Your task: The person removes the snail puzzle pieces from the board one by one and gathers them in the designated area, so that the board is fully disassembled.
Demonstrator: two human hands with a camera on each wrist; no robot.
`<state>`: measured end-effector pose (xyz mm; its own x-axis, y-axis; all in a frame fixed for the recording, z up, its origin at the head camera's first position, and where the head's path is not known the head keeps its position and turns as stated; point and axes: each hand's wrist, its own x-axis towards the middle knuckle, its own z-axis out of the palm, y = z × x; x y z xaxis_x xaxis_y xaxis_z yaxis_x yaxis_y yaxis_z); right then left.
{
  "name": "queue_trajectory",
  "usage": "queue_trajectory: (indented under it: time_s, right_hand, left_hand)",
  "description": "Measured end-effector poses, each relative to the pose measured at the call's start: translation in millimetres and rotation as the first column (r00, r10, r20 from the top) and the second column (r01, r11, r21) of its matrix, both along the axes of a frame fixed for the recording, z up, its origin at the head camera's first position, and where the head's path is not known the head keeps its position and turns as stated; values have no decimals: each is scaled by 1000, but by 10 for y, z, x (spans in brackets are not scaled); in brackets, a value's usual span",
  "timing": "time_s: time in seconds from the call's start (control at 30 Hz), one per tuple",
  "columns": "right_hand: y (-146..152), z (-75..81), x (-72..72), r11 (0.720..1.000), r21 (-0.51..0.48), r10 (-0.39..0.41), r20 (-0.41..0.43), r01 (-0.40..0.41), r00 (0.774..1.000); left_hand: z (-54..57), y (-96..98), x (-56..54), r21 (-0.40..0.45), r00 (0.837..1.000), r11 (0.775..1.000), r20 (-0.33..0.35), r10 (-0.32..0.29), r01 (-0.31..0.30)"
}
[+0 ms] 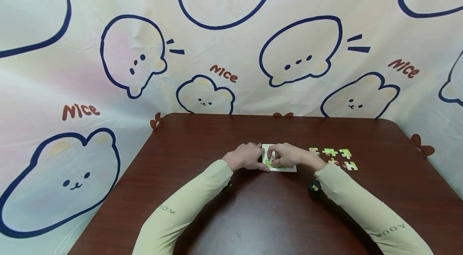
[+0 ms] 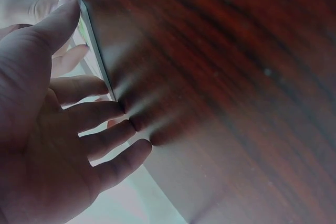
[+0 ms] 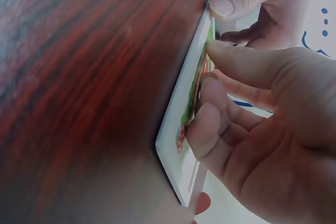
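Observation:
A white-bordered jigsaw tray with green picture pieces in it lies flat on the brown table. My left hand rests at its left side, fingers straight and spread along the edge, thumb at the near corner. Over the picture is my right hand, its fingers bent down and fingertips right at the pieces. The right thumb reaches to the green picture near the left hand. Whether a loose piece sits under those right fingertips I cannot tell.
Several loose jigsaw pieces lie to the right of the tray, partly behind the right forearm. The table ends at a cloth backdrop printed with cartoon animals. A dark wrist device shows under the right sleeve.

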<state>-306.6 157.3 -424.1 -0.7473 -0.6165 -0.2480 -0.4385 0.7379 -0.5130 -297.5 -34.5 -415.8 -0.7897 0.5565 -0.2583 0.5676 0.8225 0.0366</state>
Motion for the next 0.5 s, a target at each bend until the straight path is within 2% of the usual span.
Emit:
queue_trajectory:
  time_s: [0.2,0.5]
  right_hand:
    - [1,-29,-14,1000,-8,-24,14,24,1000]
    - [17,-69,-21,998,-52,-19,43,21,999]
  left_hand:
    - [1,1,0,3,1000,1000,-4,-3,3]
    - [-9,-1,2,2,1000,1000,-7,-3,3]
